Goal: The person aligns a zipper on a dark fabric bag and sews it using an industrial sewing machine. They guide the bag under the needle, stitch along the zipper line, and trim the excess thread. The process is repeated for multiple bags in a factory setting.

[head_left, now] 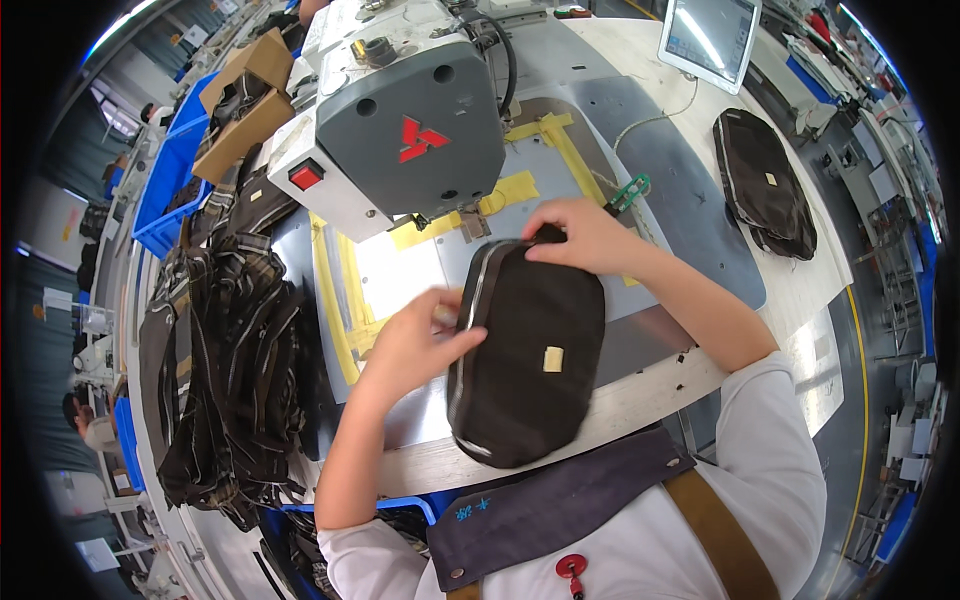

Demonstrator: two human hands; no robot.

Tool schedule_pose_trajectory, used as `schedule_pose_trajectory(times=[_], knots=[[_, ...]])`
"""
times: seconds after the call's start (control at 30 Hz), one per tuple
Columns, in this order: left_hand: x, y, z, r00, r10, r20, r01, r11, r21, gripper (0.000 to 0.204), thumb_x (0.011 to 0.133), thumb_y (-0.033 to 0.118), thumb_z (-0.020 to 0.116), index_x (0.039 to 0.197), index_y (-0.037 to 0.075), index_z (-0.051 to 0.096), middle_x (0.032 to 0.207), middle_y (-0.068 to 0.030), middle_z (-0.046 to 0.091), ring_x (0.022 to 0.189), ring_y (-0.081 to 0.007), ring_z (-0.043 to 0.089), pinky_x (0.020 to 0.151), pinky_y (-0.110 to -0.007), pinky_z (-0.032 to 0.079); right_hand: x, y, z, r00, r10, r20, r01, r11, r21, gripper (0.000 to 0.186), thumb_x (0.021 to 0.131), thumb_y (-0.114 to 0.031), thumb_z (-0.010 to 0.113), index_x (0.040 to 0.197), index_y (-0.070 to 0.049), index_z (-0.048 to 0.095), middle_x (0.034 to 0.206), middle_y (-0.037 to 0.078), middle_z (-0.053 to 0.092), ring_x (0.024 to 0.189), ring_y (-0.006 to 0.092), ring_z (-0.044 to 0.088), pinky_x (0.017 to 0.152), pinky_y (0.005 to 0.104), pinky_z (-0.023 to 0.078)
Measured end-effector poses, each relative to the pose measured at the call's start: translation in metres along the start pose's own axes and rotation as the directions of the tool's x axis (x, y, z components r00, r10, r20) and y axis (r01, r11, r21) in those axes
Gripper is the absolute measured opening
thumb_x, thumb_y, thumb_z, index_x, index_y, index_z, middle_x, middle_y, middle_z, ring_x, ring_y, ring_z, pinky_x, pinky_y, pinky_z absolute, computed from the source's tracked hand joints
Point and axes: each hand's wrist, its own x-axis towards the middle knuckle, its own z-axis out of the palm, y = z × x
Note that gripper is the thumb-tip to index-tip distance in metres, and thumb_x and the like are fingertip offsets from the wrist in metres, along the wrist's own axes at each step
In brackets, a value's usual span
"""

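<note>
A black fabric pouch (535,380) with rounded corners, a small cream label and a zipper along its left edge is held up between my two hands, over the table's front edge. My left hand (420,345) grips its left side, thumb on the front face and fingers behind. At its top edge, my right hand (580,237) pinches the fabric. Green-handled snips (630,192) show just beyond my right hand; their lower end is hidden behind it. The grey sewing machine head (410,130) stands behind the pouch, over a plate edged with yellow tape.
To the left lies a large heap of dark pouches (225,370), some plaid. Behind it are a blue bin (165,210) and a cardboard box (245,130). At right, finished-looking pouches (765,180) are stacked on the table near a white-framed screen (710,40). A blue crate (410,505) sits below the front edge.
</note>
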Motion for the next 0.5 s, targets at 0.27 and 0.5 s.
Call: schedule_pose_trajectory(times=[0.27,0.5], knots=[[0.052,-0.008,0.022,0.975,0.174,-0.136,-0.172,0.985,0.025,0.017,0.08,0.008,0.069,0.095,0.003,0.062,0.089,-0.0092,0.062,0.075,-0.0272,0.063,0.065,-0.036,0.05,0.01,-0.008,0.031,0.996,-0.081,-0.047,0.081,0.997,0.009,0.031,0.081,-0.007,0.066,0.11,-0.005,0.057,0.097,0.008,0.062,0.091,0.023,0.06,0.082,0.0334,0.047],[0.044,-0.014,0.045,0.853,0.338,-0.397,-0.341,0.938,0.065,0.014,0.077,0.005,0.071,0.089,0.005,0.064,0.083,-0.0071,0.058,0.07,-0.0255,0.061,0.06,-0.034,0.049,0.008,0.004,0.035,0.999,-0.028,-0.042,0.035,0.984,0.173,0.012,0.087,-0.009,0.062,0.097,-0.002,0.062,0.089,0.006,0.063,0.085,0.0132,0.06,0.077,0.0286,0.048]])
